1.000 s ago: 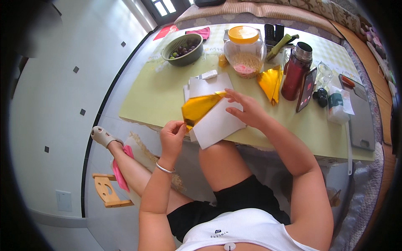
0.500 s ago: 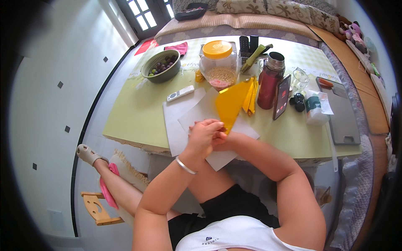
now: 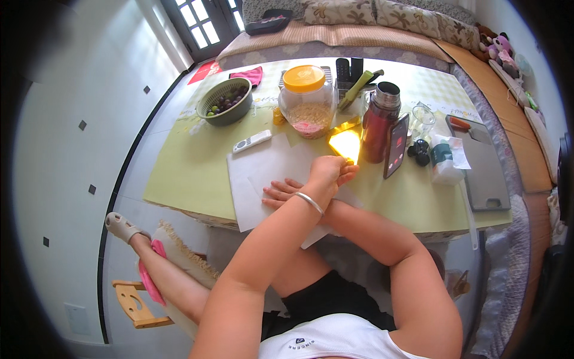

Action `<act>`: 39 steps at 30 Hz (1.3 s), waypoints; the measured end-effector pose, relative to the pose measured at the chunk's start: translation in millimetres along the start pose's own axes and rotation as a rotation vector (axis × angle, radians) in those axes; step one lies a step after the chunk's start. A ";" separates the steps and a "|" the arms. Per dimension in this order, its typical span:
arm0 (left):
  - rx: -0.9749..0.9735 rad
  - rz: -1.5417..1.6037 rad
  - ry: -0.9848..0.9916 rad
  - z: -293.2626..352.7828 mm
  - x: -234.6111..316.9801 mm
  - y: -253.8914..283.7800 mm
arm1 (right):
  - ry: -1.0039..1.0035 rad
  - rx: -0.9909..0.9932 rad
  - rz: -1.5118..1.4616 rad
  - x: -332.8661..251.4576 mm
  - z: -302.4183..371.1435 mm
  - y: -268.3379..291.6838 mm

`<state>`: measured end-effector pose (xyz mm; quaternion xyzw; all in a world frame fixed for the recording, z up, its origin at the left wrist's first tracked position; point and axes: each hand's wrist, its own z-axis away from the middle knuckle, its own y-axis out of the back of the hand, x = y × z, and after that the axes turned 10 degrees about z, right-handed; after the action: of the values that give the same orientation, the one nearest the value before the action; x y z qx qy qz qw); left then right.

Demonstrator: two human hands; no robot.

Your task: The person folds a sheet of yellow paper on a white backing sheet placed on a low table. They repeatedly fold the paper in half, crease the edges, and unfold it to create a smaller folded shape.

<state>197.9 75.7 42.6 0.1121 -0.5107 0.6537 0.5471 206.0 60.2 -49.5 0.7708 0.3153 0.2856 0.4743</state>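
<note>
**Left hand (image 3: 330,172) pinches gold foil (image 3: 345,142) above a flat right hand (image 3: 284,191)**

The left hand, with a silver bangle (image 3: 310,203) at its wrist, reaches across the right forearm and grasps the lower tip of the gold foil between thumb and fingers. The foil is at the middle of the table (image 3: 191,173), just beside the red thermos (image 3: 376,128); its face shines with glare, and whether more foil lies beneath it cannot be told. The right hand is released, its fingers spread on white paper sheets (image 3: 242,179) at the near edge of the table, one sheet hanging past that edge.

A white remote control (image 3: 252,142) lies at the far end of the paper. Toward the far left corner stands a grey-green colander (image 3: 227,118) of grapes (image 3: 225,103). A clear jar (image 3: 310,100) with a yellow lid, holding pale contents, stands between the colander and the thermos. A smartphone (image 3: 397,149) stands upright just right of the thermos. Nearer the right edge is a white-and-green tissue pack (image 3: 445,160), and along that edge lies a grey cutting board (image 3: 487,173) bearing an orange-handled knife (image 3: 459,123).
</note>
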 end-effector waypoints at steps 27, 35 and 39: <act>-0.379 -1.527 -1.247 134.2 43.4 172.1 | -0.431 -0.135 -0.778 6.7 -16.0 54.9; -0.433 -1.857 -1.283 110.9 40.5 162.2 | -0.401 -0.012 -1.363 26.2 -9.0 35.1; -0.446 -1.796 -1.208 112.3 42.6 168.7 | -0.360 0.021 -1.308 28.0 -5.6 41.9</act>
<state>-4.4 32.8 31.6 0.6418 -0.5330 -0.2507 0.4911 228.7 69.8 -5.2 0.4615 0.6354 -0.1960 0.5872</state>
